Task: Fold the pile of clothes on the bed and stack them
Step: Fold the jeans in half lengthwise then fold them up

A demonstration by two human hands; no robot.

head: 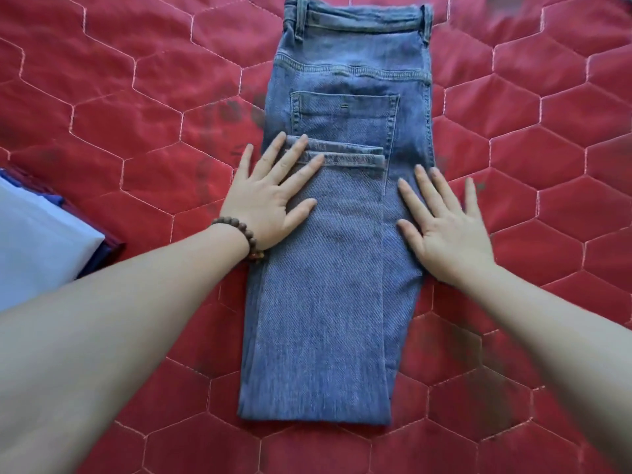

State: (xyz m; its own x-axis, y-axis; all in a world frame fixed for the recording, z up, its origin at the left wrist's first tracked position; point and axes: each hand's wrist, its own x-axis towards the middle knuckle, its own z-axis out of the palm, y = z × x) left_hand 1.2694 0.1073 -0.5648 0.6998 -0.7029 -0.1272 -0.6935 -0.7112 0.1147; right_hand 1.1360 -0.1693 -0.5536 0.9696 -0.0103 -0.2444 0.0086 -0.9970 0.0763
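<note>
A pair of blue jeans (342, 268) lies lengthwise in the middle of the red quilted bed (136, 131), waistband at the far end. The legs are folded back, and their hems reach the back pocket. My left hand (270, 196), with a bead bracelet on its wrist, presses flat on the left side of the folded legs, fingertips at the hems. My right hand (444, 224) lies flat with spread fingers on the jeans' right edge, partly on the quilt.
A stack of folded clothes (37, 241), white on top with dark blue and maroon layers beneath, sits at the left edge. Red quilt with hexagon stitching surrounds the jeans on all sides.
</note>
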